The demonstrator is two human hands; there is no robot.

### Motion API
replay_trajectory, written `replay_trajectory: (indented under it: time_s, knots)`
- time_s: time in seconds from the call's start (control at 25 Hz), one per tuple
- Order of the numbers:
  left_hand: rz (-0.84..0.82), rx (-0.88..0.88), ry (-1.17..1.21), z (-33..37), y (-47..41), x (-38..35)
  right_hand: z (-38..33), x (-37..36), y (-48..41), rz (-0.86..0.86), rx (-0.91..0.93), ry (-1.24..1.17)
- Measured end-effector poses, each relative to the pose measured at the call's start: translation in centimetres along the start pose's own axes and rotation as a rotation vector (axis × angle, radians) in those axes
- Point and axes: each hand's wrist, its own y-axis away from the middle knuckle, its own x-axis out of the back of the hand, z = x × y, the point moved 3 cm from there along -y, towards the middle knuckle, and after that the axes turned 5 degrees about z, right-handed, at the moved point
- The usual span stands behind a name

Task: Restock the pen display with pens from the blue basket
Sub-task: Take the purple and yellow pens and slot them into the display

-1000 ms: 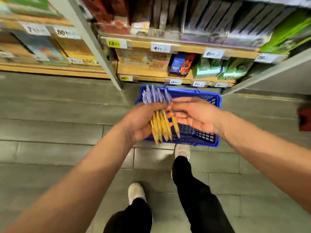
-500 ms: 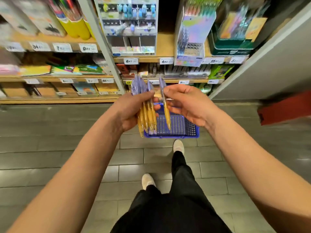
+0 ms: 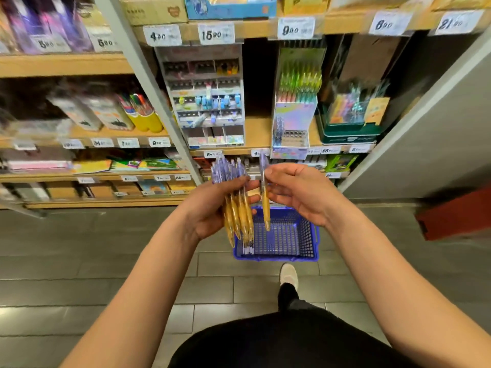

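Observation:
My left hand (image 3: 212,205) grips a bundle of several pens (image 3: 237,208) with orange barrels and clear purple caps, held upright. Just to its right, my right hand (image 3: 297,193) pinches a single pen (image 3: 264,197) of the same kind, a small gap apart from the bundle. Below both hands the blue basket (image 3: 316,240) stands on the floor and looks empty. The pen display (image 3: 293,123), a holographic stand with a few purple pens and open holes, sits on the shelf above my right hand.
A grey compartmented organiser (image 3: 206,96) stands on the shelf left of the display, and a green box of pens (image 3: 350,120) to the right. A grey shelf upright (image 3: 148,94) slants down at the left. A red object (image 3: 454,216) lies at the right wall.
My view has risen from the floor to the upper shelves. Both hands came up from over the basket, and the right hand has drawn one pen apart from the bundle.

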Motion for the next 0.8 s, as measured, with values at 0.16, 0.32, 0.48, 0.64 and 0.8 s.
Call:
replay_trajectory:
  time_s: [0.16,0.32,0.48,0.64,0.8]
  knots:
    - [-0.008,-0.006,0.002,2.6,-4.3,-3.5,-3.1,2.9,-3.7,-0.022,-0.002,0.032]
    - [0.011,-0.03,0.015,4.6,-8.7,-6.4,-5.2,5.9,-7.4,-0.072,-0.004,0.064]
    - [0.033,-0.009,-0.013,5.5,-13.8,-7.9,-5.7,8.8,-11.6,-0.032,-0.044,0.019]
    - [0.009,0.058,-0.016,5.0,-19.3,-7.5,-3.7,10.4,-16.1,0.068,-0.075,0.003]
    - [-0.014,0.16,0.027,3.1,-25.1,-5.5,0.6,12.7,-20.8,0.167,-0.088,-0.065]
